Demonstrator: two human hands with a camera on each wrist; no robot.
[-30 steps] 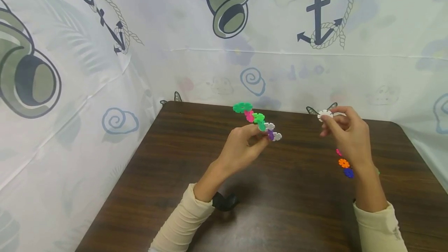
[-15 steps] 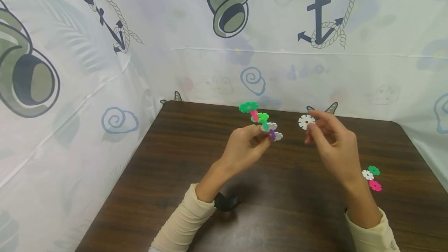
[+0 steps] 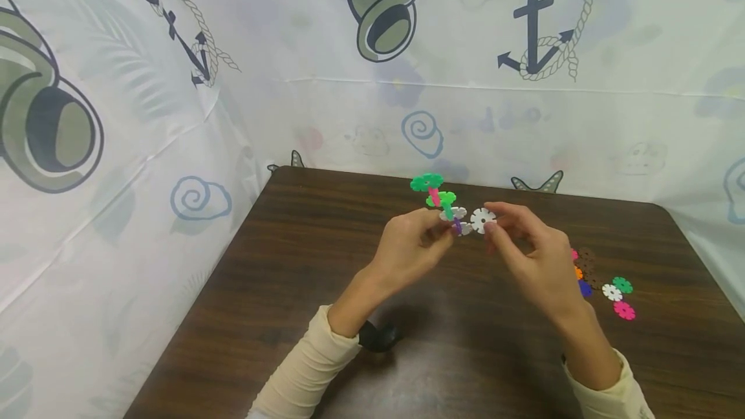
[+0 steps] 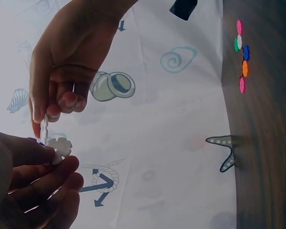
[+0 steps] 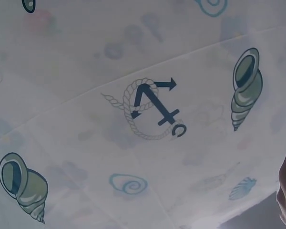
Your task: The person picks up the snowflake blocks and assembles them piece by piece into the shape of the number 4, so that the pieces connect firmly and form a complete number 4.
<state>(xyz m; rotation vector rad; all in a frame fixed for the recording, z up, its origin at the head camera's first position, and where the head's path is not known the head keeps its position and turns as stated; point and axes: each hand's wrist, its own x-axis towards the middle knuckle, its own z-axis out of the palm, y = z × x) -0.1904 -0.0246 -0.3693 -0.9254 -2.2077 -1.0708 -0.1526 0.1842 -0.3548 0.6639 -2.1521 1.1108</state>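
In the head view my left hand [image 3: 407,244] pinches a chain of interlocking flower-shaped discs by its near end. The chain runs from a green disc [image 3: 427,182] through a pink disc [image 3: 434,197], a light green one and a teal one to white discs and a purple disc [image 3: 457,225]. My right hand [image 3: 538,260] pinches a loose white disc [image 3: 482,220] upright between thumb and fingertips. Its edge is right at the white disc ending the chain. The left wrist view shows that white end disc [image 4: 62,147] beside the held one [image 4: 44,130], which appears edge-on.
Right of my right hand, loose discs lie on the dark wooden table [image 3: 262,257]: a green [image 3: 622,285], a white [image 3: 612,292], a pink [image 3: 625,310], a blue [image 3: 584,288] and several brown ones. A printed cloth [image 3: 326,115] hangs behind the table and on its left.
My right hand has carried the white disc leftward and down to the chain's end, uncovering more loose discs. The chain in my left hand has shifted slightly right and turned.
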